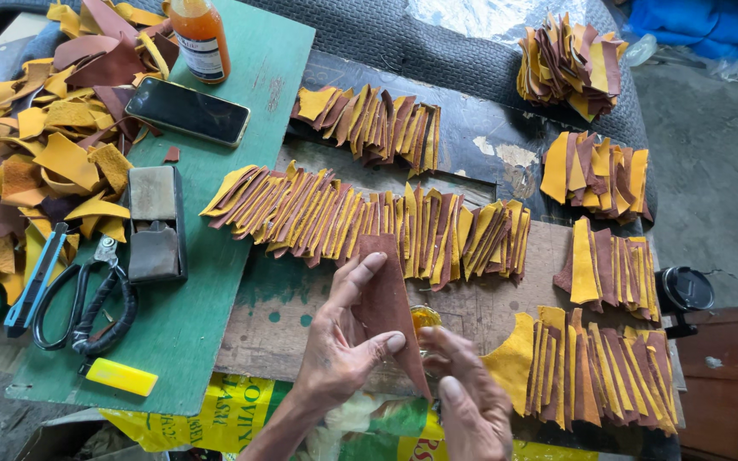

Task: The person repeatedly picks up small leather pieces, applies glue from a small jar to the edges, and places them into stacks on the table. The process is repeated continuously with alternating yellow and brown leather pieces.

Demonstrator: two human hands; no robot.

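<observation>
Between both hands: left hand (pixel 339 346) pinches tapered brown suede strip (pixel 386 299).

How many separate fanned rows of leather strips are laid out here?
5 rows: long middle row, shorter one above, three at right. More may lie off-frame.

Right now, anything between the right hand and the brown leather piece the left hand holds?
Nothing visible. The left hand grips the brown leather piece, and the right hand sits right beside its lower edge. A small yellow-filled container lies just behind, not between.
</observation>
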